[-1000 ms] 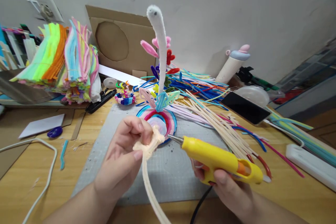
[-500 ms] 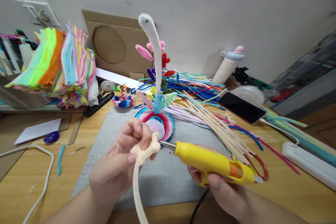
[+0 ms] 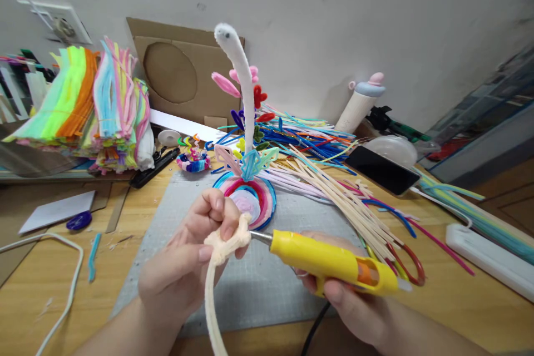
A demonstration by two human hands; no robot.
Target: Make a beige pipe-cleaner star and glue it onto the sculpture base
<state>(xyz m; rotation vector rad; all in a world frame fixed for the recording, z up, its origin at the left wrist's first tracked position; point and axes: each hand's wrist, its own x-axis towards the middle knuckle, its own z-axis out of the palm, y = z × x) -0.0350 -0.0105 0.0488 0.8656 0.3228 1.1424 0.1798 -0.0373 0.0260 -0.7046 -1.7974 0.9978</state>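
Observation:
My left hand (image 3: 189, 256) pinches a folded cream pipe cleaner (image 3: 227, 245), whose long tail hangs down toward the bottom edge. In my right hand (image 3: 346, 300) is a yellow hot glue gun (image 3: 329, 258), its metal nozzle pointing left. The nozzle tip meets the right side of the folded cream piece, or lies just in front of it; I cannot tell which. Behind my hands stands a pipe cleaner craft: a round coiled base (image 3: 267, 200) in blue, pink and red, and a tall white bent stem (image 3: 247, 89) with small coloured flowers around it.
A grey cutting mat (image 3: 167, 217) lies under my hands. Cream pipe cleaners (image 3: 342, 200) and a phone (image 3: 381, 169) are to the right, near a white power strip (image 3: 488, 261). Bundled pipe cleaners (image 3: 62, 100) stand at left; a white cable (image 3: 77, 267) loops below them.
The glue gun has moved left, bringing its nozzle tip up to the folded cream piece. My left hand keeps its pinch. The whole view has shifted slightly.

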